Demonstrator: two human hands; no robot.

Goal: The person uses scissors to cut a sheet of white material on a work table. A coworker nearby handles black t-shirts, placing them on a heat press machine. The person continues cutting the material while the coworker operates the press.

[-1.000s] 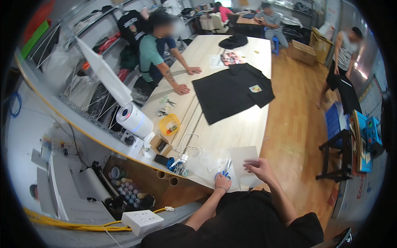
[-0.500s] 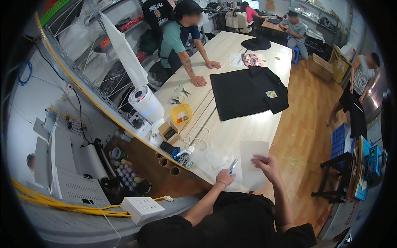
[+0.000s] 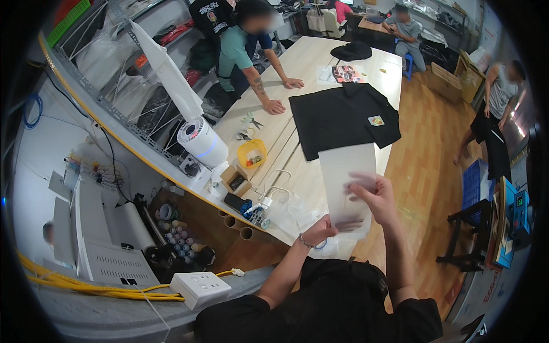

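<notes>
A pale, translucent sheet [image 3: 337,177] is raised in front of me above the near part of the table. My right hand [image 3: 377,200] grips its right side, thumb in front, with fingers showing faintly through it. At the lower left edge of the sheet, my left hand [image 3: 320,230] pinches it; those fingertips are blurred. Just below the left hand a blue handle loop [image 3: 321,244] shows, probably of scissors; the rest is hidden, and I cannot tell whether the hand still holds it. Beyond the sheet a black T-shirt [image 3: 326,117] with a small square print lies flat on the table.
On the left of the table [image 3: 274,128] are scissors [image 3: 253,119], a yellow basket [image 3: 251,153], a small cardboard box [image 3: 235,179], a white power strip [image 3: 260,212] and a white cylindrical appliance [image 3: 201,141]. A co-worker's hands [image 3: 274,107] rest on the far left edge.
The sheet has been lifted off the near table with my right hand, up and away from me. My left hand has moved to its lower edge, and the scissor blades no longer show.
</notes>
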